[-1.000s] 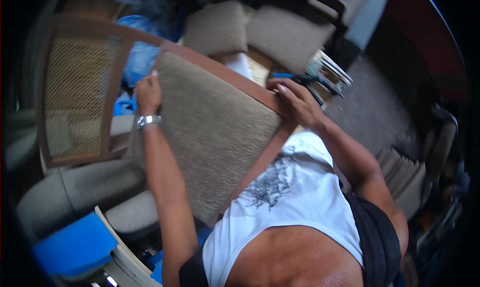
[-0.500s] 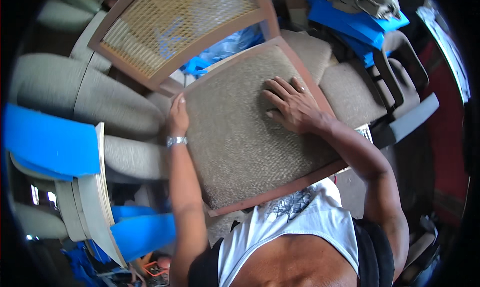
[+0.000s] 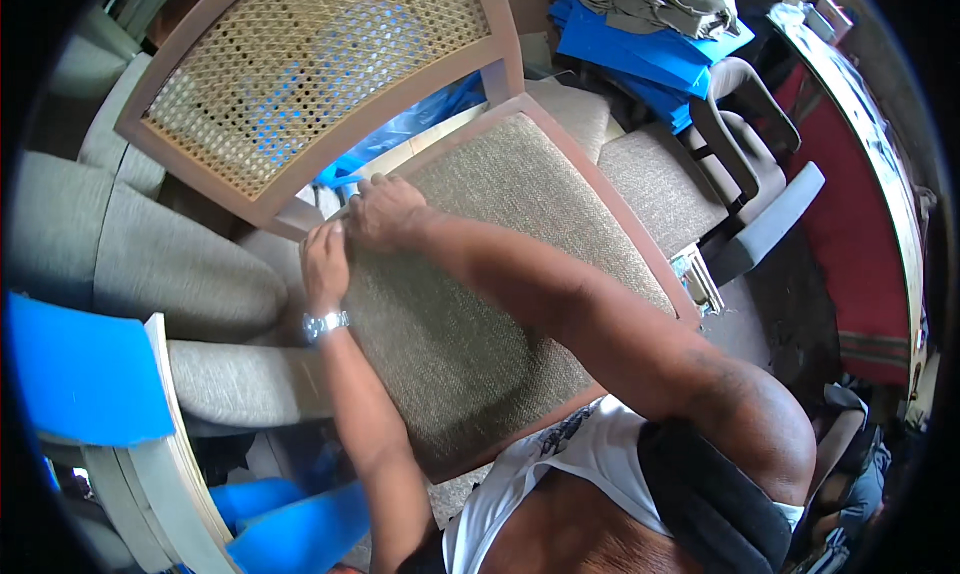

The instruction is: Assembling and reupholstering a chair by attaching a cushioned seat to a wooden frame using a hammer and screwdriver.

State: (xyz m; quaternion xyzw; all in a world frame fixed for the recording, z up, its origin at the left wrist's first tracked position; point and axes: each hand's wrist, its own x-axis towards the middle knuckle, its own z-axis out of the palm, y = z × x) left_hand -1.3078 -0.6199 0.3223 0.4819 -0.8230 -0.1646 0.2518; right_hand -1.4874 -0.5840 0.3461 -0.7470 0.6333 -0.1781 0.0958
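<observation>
Chair seat (image 3: 500,304) sits centre frame, tilted, near edge against my torso. My left hand (image 3: 326,259) grips the seat's left edge, fingers curled over it. Right hand (image 3: 385,212) presses flat on the far-left corner, closed on nothing. Cane backrest (image 3: 300,84) stands just beyond. Cushions (image 3: 150,264) crowd the left; blue sheets (image 3: 640,44) are stacked far right. Little free room.

left hand (image 3: 325,259) fingers curled under seat cushion (image 3: 480,304) edge, chair legs unseen

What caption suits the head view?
Both hands, left hand and right hand, press the rear corner of an upholstered chair seat.
</observation>
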